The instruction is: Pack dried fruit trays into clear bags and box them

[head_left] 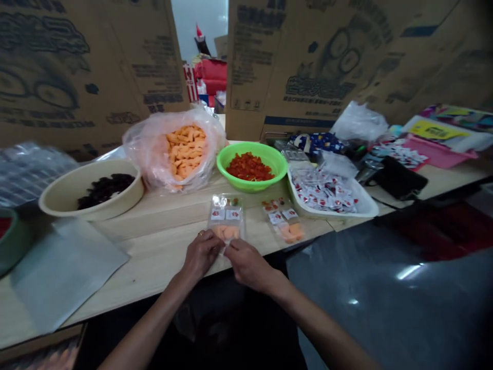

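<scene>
A clear plastic pack (pixel 227 223) lies flat at the table's front edge, with small red and green pieces at its far end, two white printed sachets in the middle and orange pieces nearest me. My left hand (pixel 202 252) and my right hand (pixel 246 262) meet at its near end, fingertips pinched together. A pale bit shows between them, seemingly the pack's edge; the fingers partly cover it. To the right lies a second clear pack (pixel 283 221) with similar contents, touched by neither hand.
Behind are a cream bowl (pixel 50 198) of dark pieces, a plastic bag (pixel 144 149) of orange pieces, a green bowl (pixel 250 184) of red pieces and a white tray (pixel 362 208) of sachets. A pale sheet (pixel 73 272) lies left. Cardboard boxes (pixel 277 56) stand behind the table.
</scene>
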The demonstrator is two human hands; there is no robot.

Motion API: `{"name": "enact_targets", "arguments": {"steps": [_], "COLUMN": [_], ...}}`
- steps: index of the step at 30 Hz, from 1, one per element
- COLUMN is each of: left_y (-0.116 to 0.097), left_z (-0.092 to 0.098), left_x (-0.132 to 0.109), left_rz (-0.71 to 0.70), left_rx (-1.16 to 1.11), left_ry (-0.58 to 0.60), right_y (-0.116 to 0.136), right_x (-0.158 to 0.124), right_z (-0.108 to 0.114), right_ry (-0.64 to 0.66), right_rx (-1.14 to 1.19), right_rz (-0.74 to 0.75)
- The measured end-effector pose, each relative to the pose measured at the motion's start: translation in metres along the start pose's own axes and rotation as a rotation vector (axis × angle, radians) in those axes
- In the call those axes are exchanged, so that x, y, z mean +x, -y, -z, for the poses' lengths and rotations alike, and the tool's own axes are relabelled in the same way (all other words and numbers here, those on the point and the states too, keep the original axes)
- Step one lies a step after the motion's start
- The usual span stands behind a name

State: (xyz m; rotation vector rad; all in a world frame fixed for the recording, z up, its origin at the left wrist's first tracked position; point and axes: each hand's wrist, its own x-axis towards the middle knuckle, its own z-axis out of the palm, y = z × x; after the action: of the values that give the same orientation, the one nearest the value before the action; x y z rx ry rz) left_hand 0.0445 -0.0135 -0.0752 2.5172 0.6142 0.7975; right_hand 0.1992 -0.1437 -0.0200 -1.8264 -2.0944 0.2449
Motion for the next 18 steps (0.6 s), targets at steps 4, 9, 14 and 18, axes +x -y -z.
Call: {"name": "enact_targets", "arguments": {"steps": [4,9,14,18], "left_y": [0.008,-0.008,-0.088,-0.126], "left_z": [-0.010,0.004,-0.009,-0.050], "left_x": [0.026,0.029,0.022,0.021], "left_rz": [-0.015,0.062,-0.016,-0.135], "left_rx": [0.006,0.144,0.147,0.045], "left_ry": [0.043,0.113,0.168,0.301], "right_y": [-0.064,-0.126,-0.133,-0.134], "right_x": [-0.026,-0.045,-0.036,-0.017], "right_z": [0.042,0.063,0.057,0.061], "right_ry": [-0.170,-0.007,0.033,0.099], "right_rx": [-0.229,-0.306,-0.208,-0.119], "right_rz": [-0.573,-1.009,-0.967,-0.940]}}
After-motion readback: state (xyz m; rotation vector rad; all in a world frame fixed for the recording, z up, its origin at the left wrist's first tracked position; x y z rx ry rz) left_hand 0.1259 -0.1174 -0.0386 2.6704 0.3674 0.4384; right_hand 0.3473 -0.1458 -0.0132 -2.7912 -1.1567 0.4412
